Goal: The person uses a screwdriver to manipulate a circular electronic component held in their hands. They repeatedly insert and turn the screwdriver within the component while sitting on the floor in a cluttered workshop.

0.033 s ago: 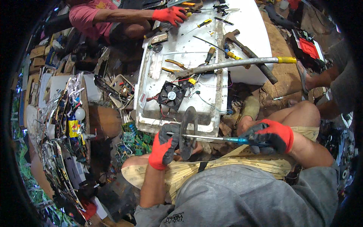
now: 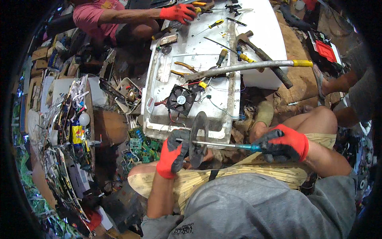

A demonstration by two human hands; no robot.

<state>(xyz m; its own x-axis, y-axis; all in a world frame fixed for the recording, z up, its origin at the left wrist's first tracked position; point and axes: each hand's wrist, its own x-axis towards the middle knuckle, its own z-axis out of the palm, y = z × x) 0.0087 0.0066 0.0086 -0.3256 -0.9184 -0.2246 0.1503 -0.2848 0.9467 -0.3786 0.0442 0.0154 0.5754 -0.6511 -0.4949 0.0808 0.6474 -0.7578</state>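
My left hand (image 2: 172, 154), in a red and black glove, is closed at the edge of a dark, flat, round metal-looking piece (image 2: 199, 126), held nearly edge-on above my lap. My right hand (image 2: 284, 144), gloved alike, wraps round the teal handle of a screwdriver (image 2: 251, 147). Its long shaft runs left to the round piece; a thin length of metal also shows at my left fingers, but I cannot tell whether the shaft passes through. Just beyond, on a white panel (image 2: 159, 129), lie a black computer fan (image 2: 180, 99) with wires and orange-handled pliers (image 2: 184, 68).
A metal tube with a yellow end (image 2: 254, 65) lies across the panel, over a claw hammer (image 2: 264, 57). Several screwdrivers lie farther back. Another person's red-gloved hand (image 2: 179, 14) works at the far edge. Circuit boards (image 2: 136, 144) and scrap heap up at left.
My right fingers have shifted and closed further over the screwdriver's handle, hiding more of it. The other person's hand has moved slightly. The round piece stays in place.
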